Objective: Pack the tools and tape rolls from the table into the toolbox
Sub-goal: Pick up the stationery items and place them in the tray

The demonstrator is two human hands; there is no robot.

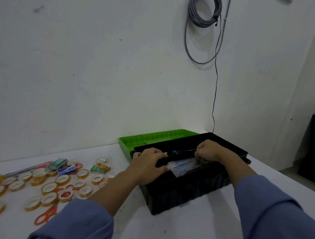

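White table [162,234] | my left hand [147,162] and right hand [210,150] both clamped on black tray [232,150] over toolbox [184,194] | tape rolls [51,186] left of left hand

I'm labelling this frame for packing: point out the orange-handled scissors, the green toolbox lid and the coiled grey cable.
orange-handled scissors [46,215], head view, on a handle loop.
green toolbox lid [151,138], head view, on its ribbed inner face.
coiled grey cable [195,12], head view, on the coil's left side.

Black toolbox [184,194], green lid [151,138], orange scissors [47,214], blue sleeves [277,215].
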